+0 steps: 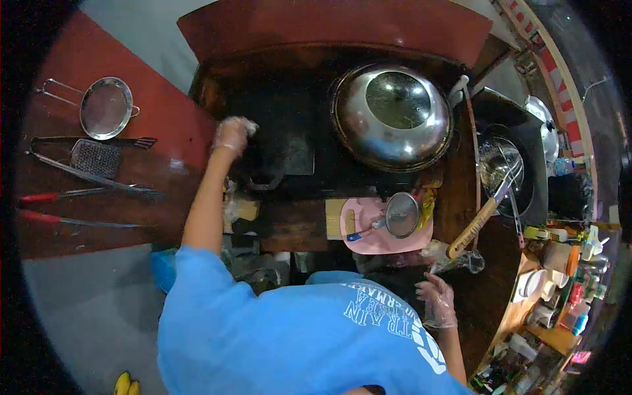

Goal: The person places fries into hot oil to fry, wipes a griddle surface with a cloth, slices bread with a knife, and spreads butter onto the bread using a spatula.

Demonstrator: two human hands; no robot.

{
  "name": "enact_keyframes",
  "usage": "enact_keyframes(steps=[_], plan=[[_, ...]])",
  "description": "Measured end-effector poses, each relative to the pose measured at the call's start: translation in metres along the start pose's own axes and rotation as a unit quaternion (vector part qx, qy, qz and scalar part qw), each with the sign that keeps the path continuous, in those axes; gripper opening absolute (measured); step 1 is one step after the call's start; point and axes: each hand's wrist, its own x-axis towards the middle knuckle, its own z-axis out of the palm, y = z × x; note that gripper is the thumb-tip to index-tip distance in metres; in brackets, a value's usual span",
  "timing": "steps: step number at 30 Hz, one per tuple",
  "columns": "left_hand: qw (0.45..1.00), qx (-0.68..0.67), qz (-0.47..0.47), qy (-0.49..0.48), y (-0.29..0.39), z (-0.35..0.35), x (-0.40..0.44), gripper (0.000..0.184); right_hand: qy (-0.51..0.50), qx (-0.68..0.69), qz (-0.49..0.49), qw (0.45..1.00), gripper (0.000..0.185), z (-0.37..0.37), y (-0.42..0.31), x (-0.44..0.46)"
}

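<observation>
My left hand (232,135), in a clear plastic glove, is closed at the left side of the dark, blackened stove top (263,99). A pale, crumpled bit shows at its fingers; I cannot make out whether it is a wad or loose glove. Just right of that hand lies a dark square plate (297,158) on the stove. My right hand (436,299), also gloved, hangs open beside my body with its fingers apart. Above it are a clear plastic bag (471,261) and the wooden handle (475,227) of a long utensil.
A large lidded wok (395,148) stands on the stove's right. A pink cutting board (362,243) bears a strainer (402,216). On the left table lie a round sieve (106,108), a grater (96,158) and red-handled tongs (66,193). A second pan (528,191) and cluttered shelves are at right.
</observation>
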Motion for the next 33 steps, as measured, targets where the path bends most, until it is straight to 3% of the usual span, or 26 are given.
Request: enact_keyframes(steps=[1, 4, 6, 9, 10, 13, 15, 17, 19, 20, 21, 23, 25, 27, 28, 29, 31, 33], plan=[[0.994, -0.021, -0.101, 0.033, -0.03, -0.003, 0.017, 0.017, 0.003, 0.009, -0.003, 1.0, 0.05, -0.004, 0.005, -0.002], [0.987, -0.078, -0.122, 0.068, -0.083, 0.014, 0.049, 0.015, -0.005, 0.007, -0.002, 1.0, 0.049, -0.015, 0.028, 0.001], [0.997, 0.047, 0.003, 0.057, -0.098, 0.046, 0.058, 0.013, 0.014, -0.043, 0.05, 0.998, 0.048, -0.008, 0.016, -0.001], [0.994, -0.01, -0.035, 0.103, -0.072, 0.037, 0.026, 0.013, 0.002, -0.024, 0.052, 0.998, 0.05, -0.009, 0.016, 0.0], [0.993, 0.114, 0.018, 0.006, -0.068, 0.038, 0.02, 0.012, -0.001, -0.051, 0.035, 0.998, 0.052, -0.006, 0.008, 0.0], [0.998, 0.047, 0.015, -0.03, -0.032, 0.016, -0.054, 0.022, 0.003, -0.031, 0.028, 0.999, 0.054, -0.016, 0.026, 0.01], [0.989, 0.072, 0.023, -0.13, -0.012, 0.01, -0.088, 0.027, -0.002, -0.02, 0.022, 1.0, 0.053, -0.017, 0.032, 0.015], [0.992, 0.025, 0.025, -0.121, 0.0, -0.011, -0.098, 0.025, -0.002, -0.012, 0.016, 1.0, 0.053, -0.02, 0.038, 0.019], [0.997, 0.051, -0.039, -0.034, -0.015, -0.011, -0.069, 0.019, -0.013, -0.05, 0.008, 0.999, 0.052, -0.024, 0.042, 0.025], [0.993, 0.053, -0.087, 0.061, -0.039, 0.01, -0.048, 0.019, -0.012, -0.049, 0.007, 0.999, 0.052, -0.023, 0.037, 0.024], [0.986, 0.087, -0.131, 0.048, -0.049, 0.01, -0.024, 0.02, -0.01, -0.051, 0.02, 0.998, 0.051, -0.02, 0.028, 0.02], [0.983, -0.009, -0.164, 0.078, -0.055, 0.015, 0.005, 0.016, -0.006, -0.052, 0.033, 0.998, 0.05, -0.02, 0.028, 0.017], [0.981, -0.006, -0.172, 0.093, -0.034, 0.011, 0.022, 0.014, -0.009, -0.07, 0.021, 0.997, 0.05, -0.033, 0.036, 0.02], [0.989, 0.019, -0.145, 0.034, -0.022, 0.033, 0.045, 0.016, -0.004, -0.08, 0.016, 0.997, 0.051, -0.036, 0.037, 0.02], [0.987, -0.044, -0.15, 0.046, -0.009, 0.044, 0.044, 0.018, -0.007, -0.081, 0.002, 0.997, 0.051, -0.036, 0.037, 0.018], [0.991, -0.052, -0.122, -0.011, 0.013, 0.033, 0.033, 0.017, -0.01, -0.082, -0.012, 0.997, 0.051, -0.036, 0.038, 0.016], [0.999, -0.038, -0.038, -0.01, 0.037, 0.053, 0.004, 0.012, -0.011, -0.057, -0.007, 0.998, 0.05, -0.037, 0.054, 0.015], [0.997, -0.037, 0.051, -0.037, 0.068, 0.019, -0.046, 0.012, -0.011, -0.033, -0.005, 0.999, 0.05, -0.039, 0.061, 0.018]])
